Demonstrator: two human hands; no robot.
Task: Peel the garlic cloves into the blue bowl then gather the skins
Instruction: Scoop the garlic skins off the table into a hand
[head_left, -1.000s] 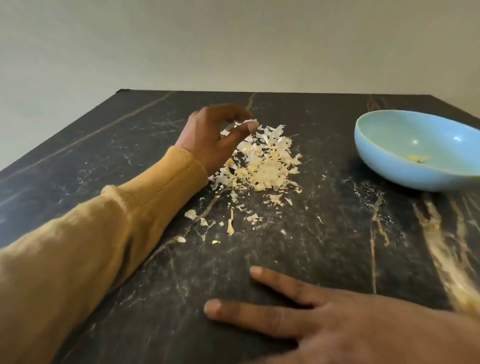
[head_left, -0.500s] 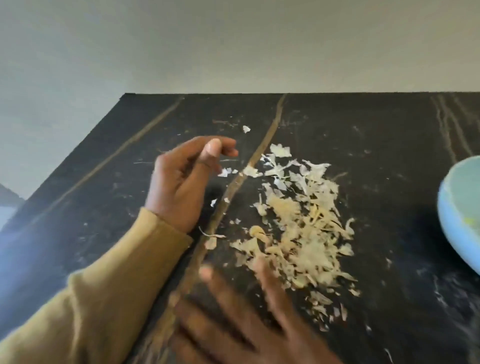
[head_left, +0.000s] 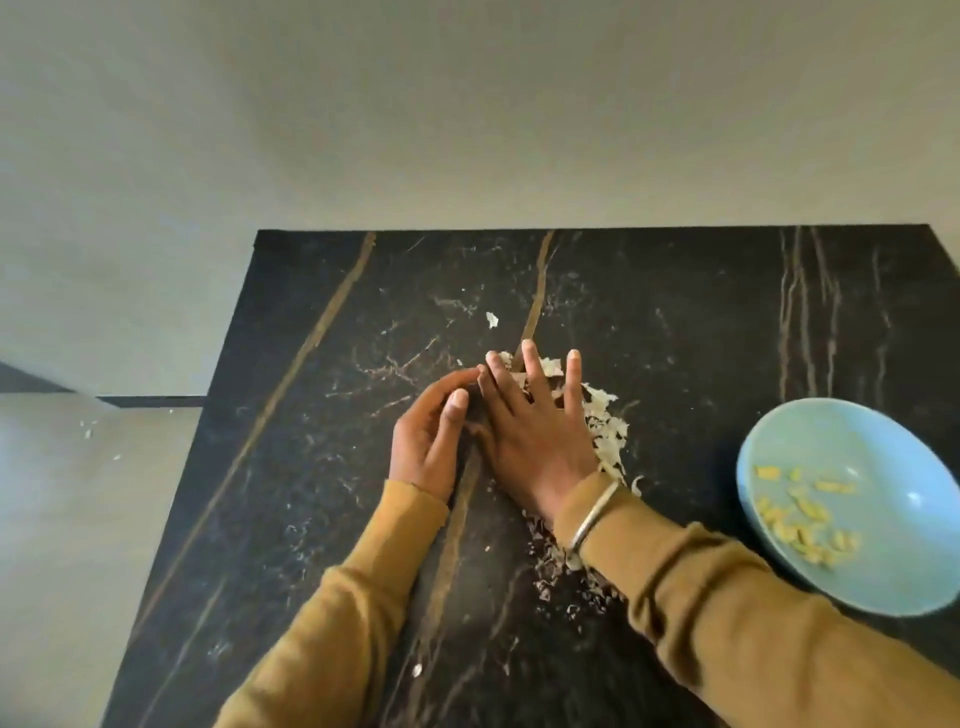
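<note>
While flat atop garlic skins (head_left: 607, 434), right hand (head_left: 535, 441) beside left hand (head_left: 428, 447)

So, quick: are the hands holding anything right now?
Left hand: open, cupped beside the skins, holding nothing I can see.
Right hand: open, fingers spread flat on the skins.

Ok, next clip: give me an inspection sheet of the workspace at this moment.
Surface: dark veined table, skin crumbs scattered by the pile.
Job's things: garlic skins piled under the right hand; blue bowl at right holds peeled cloves.
Clutter: one stray skin beyond the pile; another flake nearer the person.
Hands: left hand cupped beside the pile; right hand flat, fingers spread on it.
Cables: nothing seen.
Surroundings: plain wall; few scraps on the floor at left.
</note>
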